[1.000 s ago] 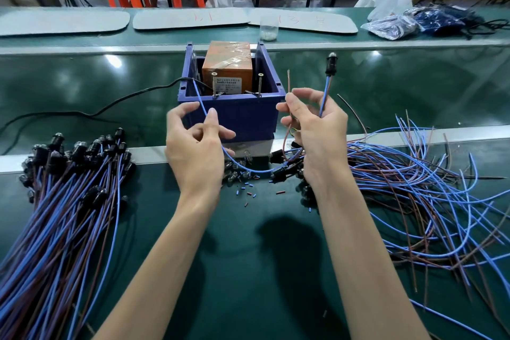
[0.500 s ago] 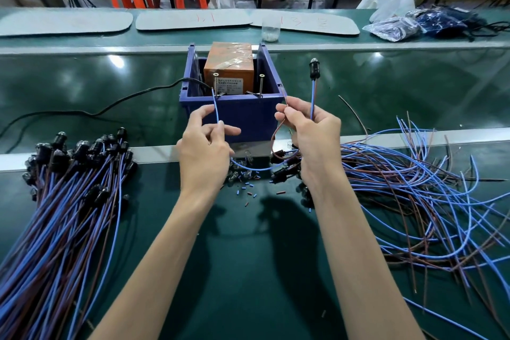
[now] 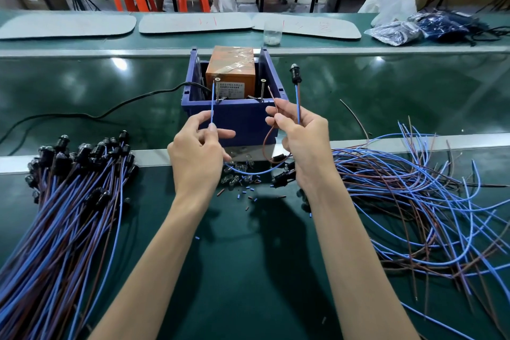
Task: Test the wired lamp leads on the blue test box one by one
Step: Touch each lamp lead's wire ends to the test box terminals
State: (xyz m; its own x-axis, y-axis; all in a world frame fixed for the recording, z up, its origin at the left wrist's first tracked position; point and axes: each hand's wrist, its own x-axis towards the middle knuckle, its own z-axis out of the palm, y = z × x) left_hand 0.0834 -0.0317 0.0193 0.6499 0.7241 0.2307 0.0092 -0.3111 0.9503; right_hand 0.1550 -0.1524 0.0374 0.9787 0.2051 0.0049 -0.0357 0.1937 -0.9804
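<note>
The blue test box [image 3: 234,119] stands on the green belt straight ahead, with an orange transformer [image 3: 231,69] inside and two upright screw posts at its front rim, left post [image 3: 217,90] and right post [image 3: 262,89]. My left hand [image 3: 197,152] pinches the blue lead [image 3: 212,107], whose tip stands beside the left post. My right hand [image 3: 299,138] pinches the brown lead [image 3: 271,102], its tip near the right post, and also holds the wires under the black lamp socket [image 3: 295,74], which sticks up above the hand.
A bundle of wired lamp leads [image 3: 71,196] lies at the left, a loose tangle of blue and brown leads [image 3: 414,201] at the right. Small glass bulbs and wire scraps [image 3: 240,176] lie before the box. A black cable [image 3: 110,110] runs left from it.
Both hands moved toward the box. The blue lead's tip rose to the left post, the brown lead's tip came up toward the right post, and the lamp socket shifted left.
</note>
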